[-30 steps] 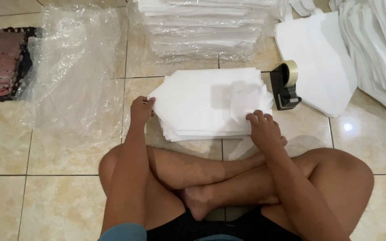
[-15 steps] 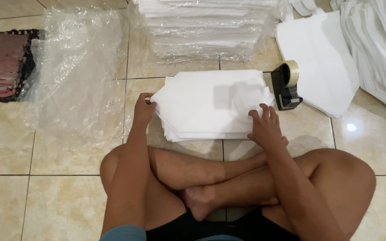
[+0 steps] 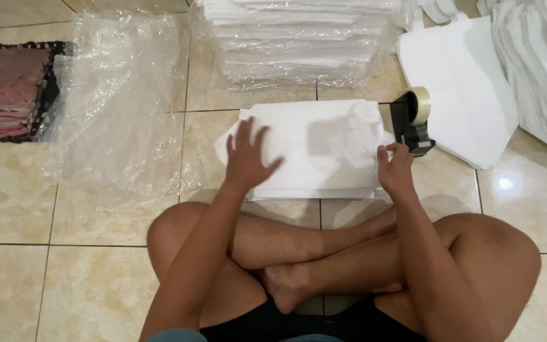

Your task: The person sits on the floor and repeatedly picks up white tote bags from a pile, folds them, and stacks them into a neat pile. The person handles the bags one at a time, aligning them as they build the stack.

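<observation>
I sit cross-legged on a tiled floor with a stack of folded white bags (image 3: 314, 149) in front of my legs. My left hand (image 3: 248, 158) lies flat on the left part of the stack, fingers spread. My right hand (image 3: 395, 170) rests at the stack's right edge, fingers curled against it, just below a black tape dispenser (image 3: 411, 120) with a roll of pale tape.
A tall pile of plastic-wrapped white bags (image 3: 299, 38) stands behind the stack. Clear plastic wrap (image 3: 115, 107) lies to the left, beside a dark red mat (image 3: 7, 88). More white bags (image 3: 470, 95) lie at the right.
My left hand moved from the stack's left edge onto its top and spread flat. My right hand shifted right, toward the tape dispenser.
</observation>
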